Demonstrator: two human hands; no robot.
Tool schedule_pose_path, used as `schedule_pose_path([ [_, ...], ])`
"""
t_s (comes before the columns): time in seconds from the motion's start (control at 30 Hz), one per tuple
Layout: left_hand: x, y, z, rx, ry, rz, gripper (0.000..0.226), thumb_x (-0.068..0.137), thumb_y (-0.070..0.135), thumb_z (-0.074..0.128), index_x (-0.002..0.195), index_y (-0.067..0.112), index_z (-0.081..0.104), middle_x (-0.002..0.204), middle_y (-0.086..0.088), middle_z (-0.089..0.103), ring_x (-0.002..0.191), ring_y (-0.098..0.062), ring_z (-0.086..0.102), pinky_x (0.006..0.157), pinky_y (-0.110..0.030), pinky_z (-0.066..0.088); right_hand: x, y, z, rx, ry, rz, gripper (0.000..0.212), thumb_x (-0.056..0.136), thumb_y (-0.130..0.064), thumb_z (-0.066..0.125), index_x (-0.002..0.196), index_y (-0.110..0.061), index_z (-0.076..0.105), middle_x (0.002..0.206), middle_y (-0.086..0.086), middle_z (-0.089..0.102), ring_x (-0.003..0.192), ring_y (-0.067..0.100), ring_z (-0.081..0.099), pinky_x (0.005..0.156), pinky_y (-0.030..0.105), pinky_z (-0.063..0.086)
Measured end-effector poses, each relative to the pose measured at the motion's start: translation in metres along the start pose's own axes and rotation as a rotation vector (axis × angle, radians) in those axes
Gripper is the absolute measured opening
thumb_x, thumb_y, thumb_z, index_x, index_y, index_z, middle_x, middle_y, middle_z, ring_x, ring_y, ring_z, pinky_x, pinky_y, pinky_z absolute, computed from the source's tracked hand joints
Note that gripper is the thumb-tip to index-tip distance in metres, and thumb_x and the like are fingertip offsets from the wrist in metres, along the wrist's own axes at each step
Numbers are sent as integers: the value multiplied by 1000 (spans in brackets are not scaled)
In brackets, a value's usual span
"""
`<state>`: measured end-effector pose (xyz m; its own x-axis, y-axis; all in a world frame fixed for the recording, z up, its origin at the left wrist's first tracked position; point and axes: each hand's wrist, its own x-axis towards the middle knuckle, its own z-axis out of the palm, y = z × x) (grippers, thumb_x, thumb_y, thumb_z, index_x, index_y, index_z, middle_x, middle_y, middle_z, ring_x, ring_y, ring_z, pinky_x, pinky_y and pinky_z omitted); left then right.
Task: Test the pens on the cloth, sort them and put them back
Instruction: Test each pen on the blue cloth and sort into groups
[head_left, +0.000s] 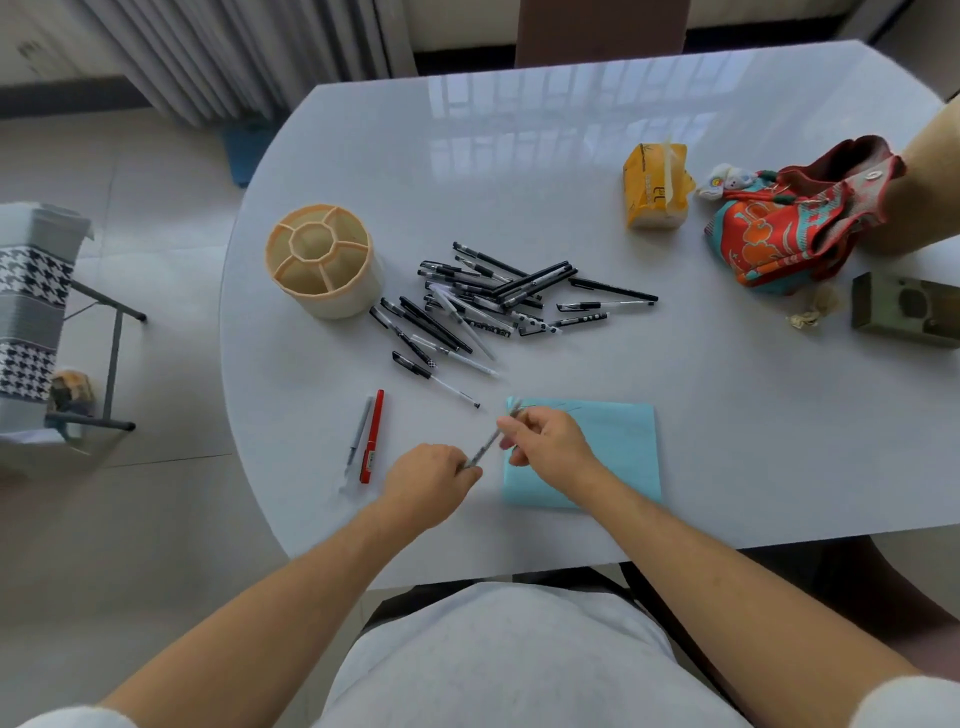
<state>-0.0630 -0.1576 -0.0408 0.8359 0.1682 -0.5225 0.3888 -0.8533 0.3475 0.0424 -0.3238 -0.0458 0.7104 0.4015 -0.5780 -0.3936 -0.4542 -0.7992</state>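
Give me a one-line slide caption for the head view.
Both hands hold one pen at the blue cloth; black pens lie piled beside an empty holder.

Black pens (498, 296), one red pen (373, 436) — pale blue cloth (618, 447), cream holder (324, 275).

Bright daylight, window glare on table (519, 130), edges warped
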Motion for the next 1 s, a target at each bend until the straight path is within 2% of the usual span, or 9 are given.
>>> schedule_pose_path([
  [0.1, -8, -27, -3, 1, 50, -163, 47, 97, 50, 50, 59, 23, 47, 56, 5, 52, 52, -13, 49, 46, -27, 31, 25, -12, 10, -196, 177, -76, 17, 93, -32, 70, 90, -16, 73, 83, 1, 72, 73, 15, 66, 77, 33, 56],
  [0.23, -18, -56, -4, 55, 80, -349, 44, 98, 47, 45, 65, 20, 55, 64, 1, 57, 61, -20, 59, 54, -29, 45, 54, -24, 26, -575, 124, -204, 23, 91, -27, 67, 110, -13, 72, 101, 2, 70, 96, 22, 65, 90, 34, 51],
  [0.33, -19, -65, -4, 136, 55, -460, 44, 98, 50, 40, 73, 18, 58, 66, 1, 54, 63, -22, 58, 55, -29, 44, 70, -30, 39, -825, 75, -257, 31, 93, -36, 66, 117, -16, 67, 117, 4, 65, 106, 25, 64, 91, 35, 48],
  [0.5, -17, -76, -4, 205, 3, -505, 46, 98, 54, 35, 76, 18, 56, 62, 1, 47, 56, -19, 50, 47, -26, 33, 75, -33, 52, -1039, 43, -317, 22, 97, -36, 61, 103, -17, 68, 113, 6, 63, 104, 27, 62, 85, 36, 48],
  [0.63, -19, -88, -6, 231, -17, -512, 51, 96, 60, 35, 78, 18, 56, 63, 2, 48, 56, -19, 51, 49, -26, 36, 64, -30, 40, -831, 96, -313, 15, 95, -26, 64, 97, -12, 69, 100, 7, 69, 94, 27, 64, 85, 38, 52],
  [0.73, -20, -92, -11, 239, -36, -522, 55, 95, 64, 35, 79, 16, 58, 65, 1, 50, 56, -18, 51, 52, -28, 42, 45, -25, 19, -483, 168, -264, 5, 89, -19, 73, 90, -15, 71, 81, 2, 72, 77, 21, 67, 77, 33, 55],
  [0.83, -17, -80, -19, 211, -43, -504, 60, 93, 69, 37, 72, 17, 60, 64, 1, 56, 56, -19, 54, 51, -28, 44, 23, -18, -8, -106, 194, -136, 8, 86, -7, 75, 87, -14, 71, 72, 6, 72, 62, 17, 67, 68, 34, 57],
  [0.93, -10, -50, -25, 160, 78, -263, 55, 93, 66, 43, 69, 20, 60, 65, 4, 62, 59, -18, 58, 49, -27, 35, 2, -10, -37, 135, 171, -95, 9, 87, 0, 72, 88, -9, 71, 71, 8, 72, 59, 17, 64, 61, 30, 56],
  [1.0, -4, -22, -29, -4, 149, -37, 33, 95, 58, 48, 98, 28, 62, 81, 8, 67, 74, -18, 63, 57, -30, 38, -11, -7, -50, 229, 148, -86, 12, 87, 4, 70, 85, -7, 71, 69, 9, 70, 57, 18, 60, 58, 27, 54],
])
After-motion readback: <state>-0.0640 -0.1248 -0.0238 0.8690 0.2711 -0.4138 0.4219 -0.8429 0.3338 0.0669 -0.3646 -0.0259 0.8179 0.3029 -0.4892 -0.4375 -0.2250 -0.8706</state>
